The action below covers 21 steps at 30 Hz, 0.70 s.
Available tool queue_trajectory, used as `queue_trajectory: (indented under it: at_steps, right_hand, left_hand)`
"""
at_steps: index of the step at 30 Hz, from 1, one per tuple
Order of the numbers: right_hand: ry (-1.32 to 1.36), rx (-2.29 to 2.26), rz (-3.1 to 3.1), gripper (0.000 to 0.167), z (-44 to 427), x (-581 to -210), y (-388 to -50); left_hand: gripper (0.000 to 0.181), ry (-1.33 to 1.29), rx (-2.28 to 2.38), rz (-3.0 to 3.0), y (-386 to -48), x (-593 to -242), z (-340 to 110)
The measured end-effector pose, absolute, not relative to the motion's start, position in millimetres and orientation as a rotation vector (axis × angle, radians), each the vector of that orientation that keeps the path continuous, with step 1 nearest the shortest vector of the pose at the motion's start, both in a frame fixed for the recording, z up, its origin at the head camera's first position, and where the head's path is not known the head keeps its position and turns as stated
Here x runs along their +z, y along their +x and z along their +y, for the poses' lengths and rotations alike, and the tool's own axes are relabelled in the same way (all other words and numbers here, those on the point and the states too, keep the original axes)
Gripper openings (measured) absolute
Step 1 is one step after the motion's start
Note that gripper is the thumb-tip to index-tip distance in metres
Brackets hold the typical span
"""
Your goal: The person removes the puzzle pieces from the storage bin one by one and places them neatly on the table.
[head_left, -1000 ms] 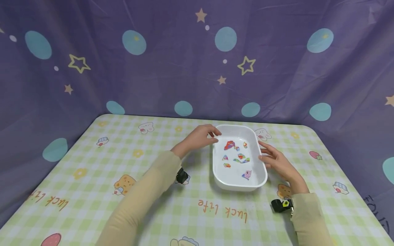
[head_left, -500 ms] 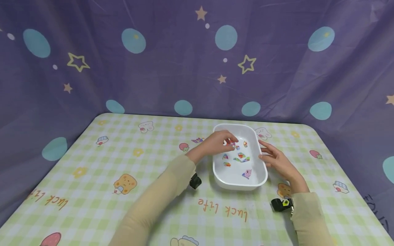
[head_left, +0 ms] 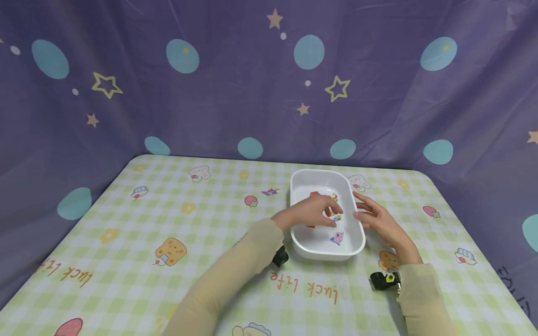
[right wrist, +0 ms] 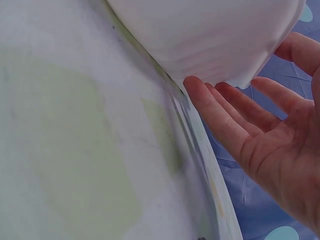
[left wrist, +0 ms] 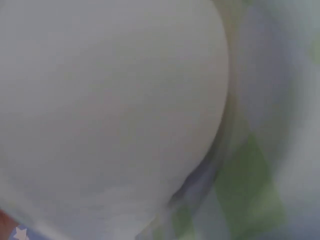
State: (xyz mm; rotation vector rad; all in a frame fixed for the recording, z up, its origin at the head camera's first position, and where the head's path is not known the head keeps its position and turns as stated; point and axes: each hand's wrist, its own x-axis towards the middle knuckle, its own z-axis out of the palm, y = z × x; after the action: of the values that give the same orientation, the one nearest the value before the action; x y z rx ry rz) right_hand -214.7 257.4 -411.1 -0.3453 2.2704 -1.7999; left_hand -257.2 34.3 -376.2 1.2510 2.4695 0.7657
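A white rectangular tray point(head_left: 321, 249) with rounded corners holds several small, colourful, irregularly shaped flat pieces. My left hand point(head_left: 311, 212) reaches over its left rim, thumb and fingers apart, close to a green piece point(head_left: 336, 217). A pink piece point(head_left: 337, 238) lies nearer the front, and an orange piece point(head_left: 334, 197) is farther back. A red piece point(head_left: 314, 193) shows partly behind the hand; other pieces are hidden under it. Against the tray's right outer wall rest the extended fingers of my right hand point(head_left: 380, 226). The right wrist view shows that hand point(right wrist: 270, 130) beside the white wall point(right wrist: 215, 45).
Left of the tray, one multicoloured piece point(head_left: 270, 192) lies on the checked tablecloth point(head_left: 218, 196), which has printed cartoon figures. A purple curtain point(head_left: 235, 84) hangs behind the table. Black wrist-worn devices point(head_left: 280, 256) sit below both wrists.
My left hand has moved right, from the tray's left rim to above the pieces inside. A multicoloured piece on the tablecloth, earlier covered by that hand, now shows. My right hand stays put.
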Motion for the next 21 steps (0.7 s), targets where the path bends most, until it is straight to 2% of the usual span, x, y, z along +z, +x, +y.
queue_trajectory:
  at_steps: [21]
  right_hand:
    - [-0.353, -1.811, 2.268, 0.065, 257.2, -411.5, -214.0]
  left_hand:
    - [0.048, 1.254, 0.428, 2.409, -251.7, -392.8, 51.7]
